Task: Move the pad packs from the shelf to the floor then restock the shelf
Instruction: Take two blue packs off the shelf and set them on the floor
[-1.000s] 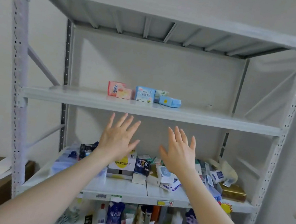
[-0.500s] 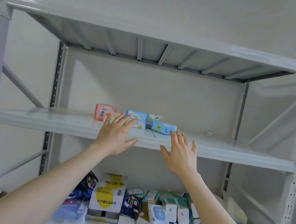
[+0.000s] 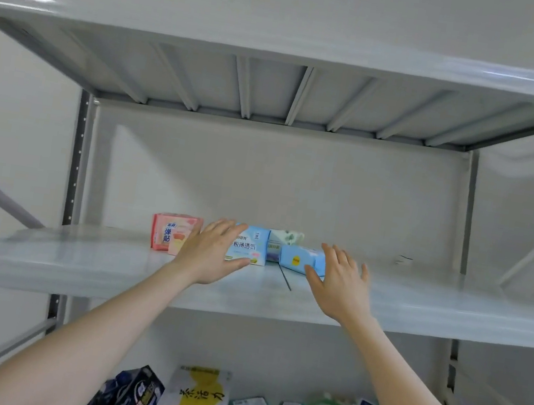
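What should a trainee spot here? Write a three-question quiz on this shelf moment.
1. True or false: the person's left grip is curled round the pink rectangular plastic pad pack.
2. Which is nearer the light-blue plastic pad pack lying flat? A the left grip; B the right grip.
3. Fill in: above the grey metal shelf, both grips have fingers ____ (straight or curled).
Key: 1 false; 2 B; 3 straight.
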Motion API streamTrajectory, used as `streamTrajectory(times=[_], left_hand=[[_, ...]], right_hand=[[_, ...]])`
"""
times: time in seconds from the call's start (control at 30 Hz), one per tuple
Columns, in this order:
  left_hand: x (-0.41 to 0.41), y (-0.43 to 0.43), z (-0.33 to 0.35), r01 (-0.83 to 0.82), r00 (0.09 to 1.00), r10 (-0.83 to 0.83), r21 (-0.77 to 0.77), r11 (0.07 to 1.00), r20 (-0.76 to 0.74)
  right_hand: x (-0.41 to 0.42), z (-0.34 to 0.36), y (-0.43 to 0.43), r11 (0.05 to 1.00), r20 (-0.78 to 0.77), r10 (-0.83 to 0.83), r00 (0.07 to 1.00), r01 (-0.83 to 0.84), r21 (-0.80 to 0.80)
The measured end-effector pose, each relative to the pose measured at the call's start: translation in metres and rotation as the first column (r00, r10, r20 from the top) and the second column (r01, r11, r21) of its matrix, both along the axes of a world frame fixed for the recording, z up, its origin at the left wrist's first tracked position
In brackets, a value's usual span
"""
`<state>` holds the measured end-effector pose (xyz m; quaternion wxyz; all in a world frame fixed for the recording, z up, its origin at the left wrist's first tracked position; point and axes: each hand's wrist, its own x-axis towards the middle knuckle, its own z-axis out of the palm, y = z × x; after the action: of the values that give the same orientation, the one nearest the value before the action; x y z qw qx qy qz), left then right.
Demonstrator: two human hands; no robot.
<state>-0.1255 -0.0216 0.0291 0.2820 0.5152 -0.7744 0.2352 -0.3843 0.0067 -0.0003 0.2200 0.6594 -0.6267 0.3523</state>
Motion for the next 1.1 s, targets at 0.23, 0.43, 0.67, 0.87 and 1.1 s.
streamTrajectory(times=[0.23, 0.43, 0.67, 0.87, 1.1], left_hand=[[-0.007, -0.078, 0.015, 0.012, 0.998, -0.009, 0.054, 0.998, -0.056], [0.0, -0.131, 0.032, 0.045, 0.991, -0.034, 0.087, 0.995, -0.132], [0.012, -0.174, 0.035, -0.01, 0.98, 0.067, 0.292, 0.956, -0.187], [0.011, -0.184, 0.025, 0.057, 0.969, 0.03, 0.336, 0.94, -0.247], [0.01, -0.173, 0.032, 0.011, 0.987, 0.032, 0.262, 0.965, -0.158]], right_hand=[[-0.023, 0.018, -0.084, 0.999, 0.007, 0.024, 1.0, -0.024, 0.035], [-0.049, 0.032, -0.138, 0.994, 0.079, 0.023, 0.997, -0.031, 0.108], [-0.055, 0.038, -0.184, 0.891, 0.262, -0.035, 0.964, -0.088, 0.446], [-0.058, 0.035, -0.19, 0.833, 0.555, 0.02, 0.832, -0.32, 0.451], [-0.055, 0.034, -0.174, 0.817, 0.642, 0.112, 0.759, -0.438, 0.375]])
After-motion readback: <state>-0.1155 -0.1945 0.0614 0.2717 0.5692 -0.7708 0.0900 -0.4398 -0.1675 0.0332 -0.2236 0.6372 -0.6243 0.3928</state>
